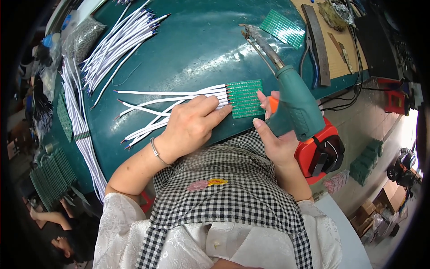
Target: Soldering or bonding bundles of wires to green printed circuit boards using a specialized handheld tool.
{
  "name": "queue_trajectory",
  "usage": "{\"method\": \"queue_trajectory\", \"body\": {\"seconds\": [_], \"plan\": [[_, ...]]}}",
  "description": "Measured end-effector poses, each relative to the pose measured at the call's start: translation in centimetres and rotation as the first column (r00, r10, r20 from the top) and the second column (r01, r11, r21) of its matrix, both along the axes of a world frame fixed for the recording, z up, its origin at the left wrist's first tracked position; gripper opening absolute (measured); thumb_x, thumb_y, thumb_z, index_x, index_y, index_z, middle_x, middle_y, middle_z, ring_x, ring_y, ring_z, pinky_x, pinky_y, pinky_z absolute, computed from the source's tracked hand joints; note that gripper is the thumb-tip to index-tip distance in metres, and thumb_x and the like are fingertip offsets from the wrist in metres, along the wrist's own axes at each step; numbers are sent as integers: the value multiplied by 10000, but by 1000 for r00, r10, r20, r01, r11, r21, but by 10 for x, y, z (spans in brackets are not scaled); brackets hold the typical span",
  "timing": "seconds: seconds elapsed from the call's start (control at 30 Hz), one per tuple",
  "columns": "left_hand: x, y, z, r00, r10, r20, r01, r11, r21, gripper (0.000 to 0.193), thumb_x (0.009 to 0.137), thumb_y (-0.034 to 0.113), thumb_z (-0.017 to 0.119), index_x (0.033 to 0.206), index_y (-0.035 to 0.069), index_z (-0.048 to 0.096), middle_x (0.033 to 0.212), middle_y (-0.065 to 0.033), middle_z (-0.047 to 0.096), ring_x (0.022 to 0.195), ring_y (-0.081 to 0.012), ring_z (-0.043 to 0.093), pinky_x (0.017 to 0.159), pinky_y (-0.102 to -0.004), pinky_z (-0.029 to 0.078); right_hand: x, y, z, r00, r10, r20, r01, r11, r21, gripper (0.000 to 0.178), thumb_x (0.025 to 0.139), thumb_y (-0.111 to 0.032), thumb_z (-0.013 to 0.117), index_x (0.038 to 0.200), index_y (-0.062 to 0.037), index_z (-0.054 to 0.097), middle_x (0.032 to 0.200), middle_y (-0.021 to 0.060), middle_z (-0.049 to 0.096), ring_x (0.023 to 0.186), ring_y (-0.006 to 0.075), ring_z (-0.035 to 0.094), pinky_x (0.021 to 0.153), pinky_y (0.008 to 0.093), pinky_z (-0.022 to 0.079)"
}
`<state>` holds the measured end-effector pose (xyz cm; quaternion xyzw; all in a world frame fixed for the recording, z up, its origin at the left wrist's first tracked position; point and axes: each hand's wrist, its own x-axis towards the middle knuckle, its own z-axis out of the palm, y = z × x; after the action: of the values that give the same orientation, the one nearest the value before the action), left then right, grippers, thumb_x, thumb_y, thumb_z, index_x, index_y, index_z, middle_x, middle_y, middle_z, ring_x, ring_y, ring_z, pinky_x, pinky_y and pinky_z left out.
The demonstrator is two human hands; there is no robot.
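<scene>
Two hands busy: left hand [190,123] flat, pressing white wires [170,96] beside green circuit board [245,98]; right hand [274,134] gripping teal soldering gun [293,101]; clear bag [85,38], perhaps of small parts, far left on bench [197,45].

Single head-worn fisheye view, looking steeply down, close over the green worktable [197,40], edges bent toward rim

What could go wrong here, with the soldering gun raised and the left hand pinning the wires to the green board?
1. The left hand presses the white wires right at the edge of the green board, so the soldering gun tip could burn a fingertip when it comes down.
2. The loose wires may slip off the board if the hand shifts.
3. The gun's tip points toward a second green board and pliers; it might knock them.
</scene>
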<state>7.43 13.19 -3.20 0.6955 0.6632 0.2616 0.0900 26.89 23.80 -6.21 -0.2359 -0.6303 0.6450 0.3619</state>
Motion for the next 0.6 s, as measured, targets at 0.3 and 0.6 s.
{"method": "queue_trajectory", "body": {"seconds": [0.3,0.6], "plan": [[-2,-1,-1,1000,-28,-1,28,1000,5,407,666,9,652,1068,49,701,834,-61,567,725,-228,612,587,-354,514,-1,0,-2,1000,-2,-19,2,1000,-30,584,847,101,662,1379,36,430,1271,144,525,1146,209,533,1079,499,411],[-3,-3,-7,999,-29,33,27,999,43,406,675,6,646,1076,48,700,823,-67,571,726,-235,617,589,-357,518,-1,1,-3,998,-26,-61,20,996,-89,582,816,110,672,1341,28,435,975,71,526,938,152,512,1117,637,346]]}}
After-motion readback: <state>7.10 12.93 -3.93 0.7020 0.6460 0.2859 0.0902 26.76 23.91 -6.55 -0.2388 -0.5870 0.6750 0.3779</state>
